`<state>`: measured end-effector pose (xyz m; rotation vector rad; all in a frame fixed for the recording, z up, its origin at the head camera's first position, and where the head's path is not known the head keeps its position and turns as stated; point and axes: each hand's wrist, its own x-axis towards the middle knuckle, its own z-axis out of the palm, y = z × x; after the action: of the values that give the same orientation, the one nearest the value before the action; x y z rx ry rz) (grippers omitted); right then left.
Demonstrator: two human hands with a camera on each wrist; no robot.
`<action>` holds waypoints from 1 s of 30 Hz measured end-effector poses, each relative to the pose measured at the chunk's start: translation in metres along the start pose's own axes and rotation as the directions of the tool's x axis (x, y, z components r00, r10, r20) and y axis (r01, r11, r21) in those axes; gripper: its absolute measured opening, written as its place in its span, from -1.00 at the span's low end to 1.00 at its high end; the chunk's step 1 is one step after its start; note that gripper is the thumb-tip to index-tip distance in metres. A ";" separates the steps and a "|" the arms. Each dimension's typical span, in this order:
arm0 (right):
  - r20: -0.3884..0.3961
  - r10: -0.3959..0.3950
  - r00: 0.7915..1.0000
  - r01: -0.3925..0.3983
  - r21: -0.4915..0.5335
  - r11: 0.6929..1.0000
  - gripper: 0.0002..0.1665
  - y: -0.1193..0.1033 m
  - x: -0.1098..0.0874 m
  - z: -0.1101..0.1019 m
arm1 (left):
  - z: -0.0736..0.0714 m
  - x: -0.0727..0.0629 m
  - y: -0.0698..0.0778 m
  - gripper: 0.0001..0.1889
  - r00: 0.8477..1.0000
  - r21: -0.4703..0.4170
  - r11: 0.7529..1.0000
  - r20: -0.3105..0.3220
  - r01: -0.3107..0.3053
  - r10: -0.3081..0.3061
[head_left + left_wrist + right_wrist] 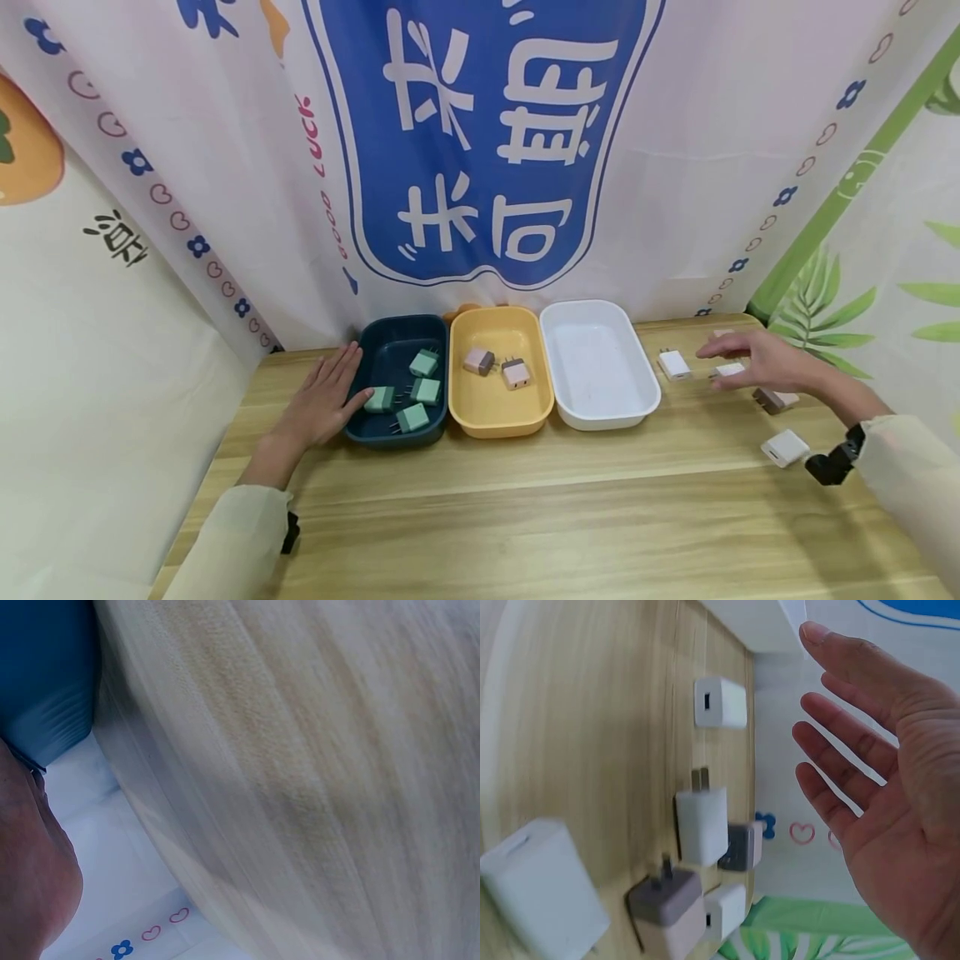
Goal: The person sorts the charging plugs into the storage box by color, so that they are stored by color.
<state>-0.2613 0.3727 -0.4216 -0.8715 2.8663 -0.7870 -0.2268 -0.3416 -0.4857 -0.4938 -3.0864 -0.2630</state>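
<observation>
My right hand (761,362) hangs with its fingers loosely spread, pinching nothing, above a white charger (727,370) near the worktop's (487,517) back right corner. My left hand (321,396) lies straight-fingered at the left rim of the navy tray (397,437), thumb reaching to 1 of 4 green chargers (381,400). If that hand leans harder, the tray could slide along the back edge and shove the yellow tray (501,430) just beside it. If my right fingers close carelessly, they could catch metal prongs or knock the pink-and-grey charger (776,400), since these lie close together.

Seen from the head, my right hand and wrist cover part of this cluster; the blurred right wrist view shows probably 6 chargers. The left wrist view cuts off most of my left hand, so I cannot tell whether its thumb presses down.
</observation>
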 end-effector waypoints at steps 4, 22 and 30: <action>-0.006 0.020 1.000 -0.020 -0.009 1.000 -0.47 0.009 -0.010 -0.003 | 0.000 0.000 -0.001 -0.11 1.000 0.005 1.000 0.006 0.006 -0.006; 0.049 0.170 0.984 -0.169 -0.011 0.986 -0.38 0.043 -0.042 -0.008 | 0.002 0.000 -0.001 -0.12 1.000 -0.002 1.000 -0.022 -0.007 0.007; 0.050 0.174 0.983 -0.175 0.010 0.985 -0.41 0.057 -0.051 -0.007 | 0.001 0.000 0.000 -0.12 1.000 -0.001 1.000 -0.006 0.001 -0.001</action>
<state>-0.2487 0.4437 -0.4487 -0.6177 2.8416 -0.7549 -0.2269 -0.3410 -0.4867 -0.4903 -3.0811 -0.2654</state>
